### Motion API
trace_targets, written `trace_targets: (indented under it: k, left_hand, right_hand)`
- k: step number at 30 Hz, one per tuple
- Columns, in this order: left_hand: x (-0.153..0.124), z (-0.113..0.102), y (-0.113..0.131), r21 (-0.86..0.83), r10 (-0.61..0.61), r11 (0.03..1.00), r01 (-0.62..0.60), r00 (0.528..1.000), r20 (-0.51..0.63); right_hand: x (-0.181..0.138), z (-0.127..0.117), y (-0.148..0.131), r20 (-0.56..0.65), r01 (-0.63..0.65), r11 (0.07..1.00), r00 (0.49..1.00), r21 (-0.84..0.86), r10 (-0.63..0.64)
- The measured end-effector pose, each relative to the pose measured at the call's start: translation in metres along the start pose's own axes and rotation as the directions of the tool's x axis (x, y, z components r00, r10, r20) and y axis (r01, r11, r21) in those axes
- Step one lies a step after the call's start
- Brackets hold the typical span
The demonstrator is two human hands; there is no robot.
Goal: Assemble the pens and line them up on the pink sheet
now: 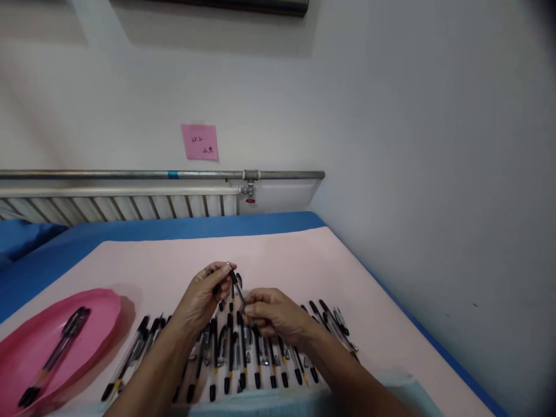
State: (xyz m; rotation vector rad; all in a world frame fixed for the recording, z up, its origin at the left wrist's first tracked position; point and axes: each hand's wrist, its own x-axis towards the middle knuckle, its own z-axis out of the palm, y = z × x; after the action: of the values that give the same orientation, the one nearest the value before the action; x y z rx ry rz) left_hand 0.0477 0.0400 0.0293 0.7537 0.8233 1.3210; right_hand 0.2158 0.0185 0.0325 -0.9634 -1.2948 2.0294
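My left hand (204, 298) and my right hand (273, 315) meet above a row of pens, both pinching the same thin black pen part (237, 286) between fingertips. The part slants from the left fingers down to the right fingers. Below the hands lie several black and clear pens (243, 356) side by side on a pale pink sheet (278, 255). More pens (332, 324) lie to the right of my right hand.
A pink tray (99, 315) at the left holds two or three finished pens (56, 353). The pink sheet covers a blue table (195, 227) set against a grey wall. A radiator (117, 205), a pipe and a pink sticky note (200, 141) are behind.
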Motion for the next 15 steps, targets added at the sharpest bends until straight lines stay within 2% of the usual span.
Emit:
trace_targets:
  k: [2, 4, 8, 10, 12, 15]
  left_hand:
    - [0.002, -0.006, -0.011, -0.013, -0.020, 1.000, 0.019, 0.999, -0.041]
    - [0.002, -0.013, -0.019, -0.058, -0.040, 0.998, 0.036, 0.997, -0.068]
    - [-0.001, -0.024, -0.022, -0.081, -0.103, 0.992, 0.101, 0.994, -0.026]
    - [-0.001, -0.026, -0.020, -0.075, -0.107, 0.992, 0.106, 0.994, -0.014]
    - [-0.001, -0.027, -0.019, -0.068, -0.102, 0.993, 0.100, 0.994, -0.025]
    - [0.000, -0.028, -0.021, -0.057, -0.091, 0.994, 0.088, 0.994, -0.067]
  right_hand:
    - [0.003, -0.001, 0.008, -0.088, 0.021, 0.996, 0.996, -0.087, -0.029]
    - [0.006, 0.000, 0.014, -0.104, 0.026, 0.991, 0.994, -0.132, -0.040]
    - [0.014, 0.005, 0.020, 0.054, 0.037, 0.997, 0.998, 0.074, -0.041]
    - [0.020, 0.006, 0.024, 0.066, 0.036, 0.991, 0.997, 0.130, -0.045]
    - [0.025, 0.006, 0.029, 0.001, 0.039, 0.996, 0.999, 0.086, -0.040]
    - [0.029, 0.006, 0.032, -0.166, 0.075, 0.996, 0.984, 0.038, -0.068]
